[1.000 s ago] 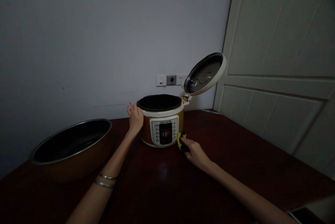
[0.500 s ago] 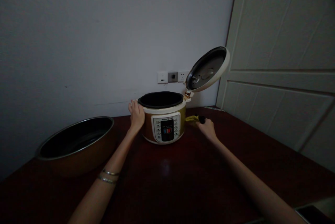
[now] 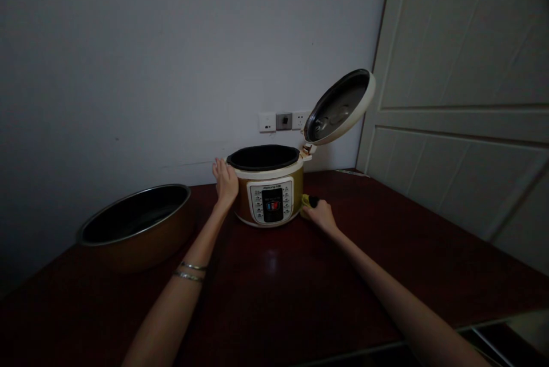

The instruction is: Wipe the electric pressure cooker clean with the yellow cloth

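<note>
In the head view, we see the left hand open, its palm laid flat against the left side of the cooker and its fingertips reaching up to the pale rim. The right hand is closed around a yellow cloth, which it presses to the lower right side of the cooker, just above the desk. A small dark spot shows at the cloth beside the fingers, and we cannot tell what it is. The cooker stands at the far edge of the desk, close to the wall, with its button panel facing us. Its lid is swung up and back on the hinge at the right, the metal underside turned towards us. The inner pot sits in the body; its inside is dark, and we cannot make out any contents. To the left, well apart from the cooker, a wide bowl rests on the desk, equally dark inside. Both arms stretch forward nearly straight from the lower edge, the left wrist wearing two thin bangles. Sockets sit on the wall behind the cooker, and a pale door fills the right.
</note>
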Tool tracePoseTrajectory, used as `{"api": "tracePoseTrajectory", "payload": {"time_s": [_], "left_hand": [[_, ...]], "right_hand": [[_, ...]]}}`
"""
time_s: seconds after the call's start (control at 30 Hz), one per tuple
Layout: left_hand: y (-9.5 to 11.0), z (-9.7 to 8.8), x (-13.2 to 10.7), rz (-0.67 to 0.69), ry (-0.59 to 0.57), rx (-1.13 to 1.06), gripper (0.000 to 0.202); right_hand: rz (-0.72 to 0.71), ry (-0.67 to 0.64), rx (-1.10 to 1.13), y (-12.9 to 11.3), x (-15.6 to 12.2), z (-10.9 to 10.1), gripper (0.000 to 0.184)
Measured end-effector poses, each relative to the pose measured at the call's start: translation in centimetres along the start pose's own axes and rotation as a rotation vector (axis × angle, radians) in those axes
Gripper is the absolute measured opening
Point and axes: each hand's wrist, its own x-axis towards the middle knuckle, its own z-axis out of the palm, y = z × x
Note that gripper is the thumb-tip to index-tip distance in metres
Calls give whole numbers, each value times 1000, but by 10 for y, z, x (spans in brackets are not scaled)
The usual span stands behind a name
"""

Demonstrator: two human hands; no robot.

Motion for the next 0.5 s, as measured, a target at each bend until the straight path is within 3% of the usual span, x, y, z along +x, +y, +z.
{"api": "tracePoseTrajectory", "payload": {"time_s": [0.33, 0.5], "left_hand": [[1, -1, 0, -33, -6, 1, 54], [2, -2, 0, -27, -12, 14, 54]], "right_hand": [[-3, -96, 61, -18, -41, 5, 16], [57, -171, 272, -11, -43, 17, 17]]}}
